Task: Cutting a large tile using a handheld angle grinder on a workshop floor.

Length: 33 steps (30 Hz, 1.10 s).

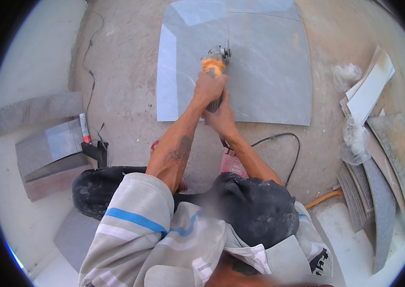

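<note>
An orange angle grinder is held over a large grey marbled tile that lies on the floor, its metal head and disc at a thin straight line running up the tile toward the far edge. My left hand is closed round the grinder's orange body. Just below it, my right hand grips the dark rear part. A black cable loops from beneath my right forearm across the floor. Whether the disc touches the tile, I cannot tell.
Stacked tile offcuts lie at left and right, with crumpled clear plastic on the right pile. A red-and-white tube stands by the left pile. An orange hose lies near my right knee; a wire runs along the left floor.
</note>
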Each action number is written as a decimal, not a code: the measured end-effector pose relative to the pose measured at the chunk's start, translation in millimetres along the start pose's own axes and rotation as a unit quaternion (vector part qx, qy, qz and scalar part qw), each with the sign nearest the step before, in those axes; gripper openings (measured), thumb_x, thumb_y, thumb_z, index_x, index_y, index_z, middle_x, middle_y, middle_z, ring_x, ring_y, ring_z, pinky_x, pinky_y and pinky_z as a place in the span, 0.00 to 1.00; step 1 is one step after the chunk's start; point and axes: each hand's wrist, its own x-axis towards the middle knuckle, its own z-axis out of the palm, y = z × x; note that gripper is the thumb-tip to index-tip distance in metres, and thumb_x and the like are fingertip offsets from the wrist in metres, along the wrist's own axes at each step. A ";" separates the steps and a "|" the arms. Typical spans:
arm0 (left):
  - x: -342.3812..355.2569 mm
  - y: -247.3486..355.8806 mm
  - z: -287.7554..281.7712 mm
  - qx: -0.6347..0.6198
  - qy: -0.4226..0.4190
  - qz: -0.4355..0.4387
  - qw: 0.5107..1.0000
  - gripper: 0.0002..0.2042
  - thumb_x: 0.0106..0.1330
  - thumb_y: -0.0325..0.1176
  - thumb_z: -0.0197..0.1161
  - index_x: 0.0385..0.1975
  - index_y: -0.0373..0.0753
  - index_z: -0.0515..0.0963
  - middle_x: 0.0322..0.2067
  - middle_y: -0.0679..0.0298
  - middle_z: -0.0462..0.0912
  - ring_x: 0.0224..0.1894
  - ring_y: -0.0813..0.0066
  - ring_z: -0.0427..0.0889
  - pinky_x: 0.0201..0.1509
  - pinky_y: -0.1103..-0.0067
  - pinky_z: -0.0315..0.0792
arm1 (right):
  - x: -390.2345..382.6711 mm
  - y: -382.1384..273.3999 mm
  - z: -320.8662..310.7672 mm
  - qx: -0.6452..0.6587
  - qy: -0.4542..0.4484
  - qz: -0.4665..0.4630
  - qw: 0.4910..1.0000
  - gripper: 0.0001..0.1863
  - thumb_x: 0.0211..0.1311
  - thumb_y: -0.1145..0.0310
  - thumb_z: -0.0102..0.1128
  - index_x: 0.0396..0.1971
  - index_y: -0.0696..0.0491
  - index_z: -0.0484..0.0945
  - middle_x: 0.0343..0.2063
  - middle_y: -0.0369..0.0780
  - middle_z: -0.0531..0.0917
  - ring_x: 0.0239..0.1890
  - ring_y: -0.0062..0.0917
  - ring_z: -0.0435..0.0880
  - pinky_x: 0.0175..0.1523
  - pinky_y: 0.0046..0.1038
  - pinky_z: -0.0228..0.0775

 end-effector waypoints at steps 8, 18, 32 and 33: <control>-1.3 -10.7 5.0 0.015 0.039 0.019 0.999 0.43 0.55 0.55 0.62 0.52 0.12 0.66 0.46 0.30 0.79 0.50 0.42 0.82 0.55 0.64 0.76 | -6.5 7.9 3.6 0.040 -0.005 -0.048 0.998 0.53 0.48 0.74 0.65 0.73 0.50 0.42 0.40 0.50 0.81 0.29 0.32 0.85 0.32 0.32 0.77; -14.9 -18.3 5.2 0.023 0.040 0.026 0.999 0.43 0.56 0.55 0.63 0.51 0.11 0.66 0.44 0.30 0.79 0.49 0.42 0.82 0.53 0.64 0.76 | -19.5 9.7 1.2 0.031 -0.038 0.010 0.999 0.52 0.55 0.68 0.71 0.72 0.51 0.42 0.41 0.46 0.81 0.30 0.26 0.84 0.33 0.29 0.77; -32.2 -22.4 5.8 0.003 -0.002 -0.003 1.000 0.42 0.56 0.52 0.63 0.54 0.12 0.62 0.48 0.29 0.77 0.52 0.38 0.80 0.58 0.62 0.74 | -33.8 25.5 7.2 0.009 0.003 -0.017 1.000 0.52 0.50 0.71 0.66 0.73 0.49 0.42 0.28 0.47 0.83 0.23 0.32 0.85 0.30 0.33 0.77; -33.5 -24.1 7.6 0.002 -0.003 -0.004 1.000 0.42 0.56 0.52 0.63 0.54 0.12 0.62 0.48 0.29 0.77 0.52 0.38 0.80 0.58 0.62 0.74 | -35.2 26.4 6.9 0.007 0.003 -0.016 1.000 0.52 0.50 0.71 0.66 0.73 0.49 0.42 0.28 0.47 0.83 0.23 0.32 0.85 0.30 0.33 0.77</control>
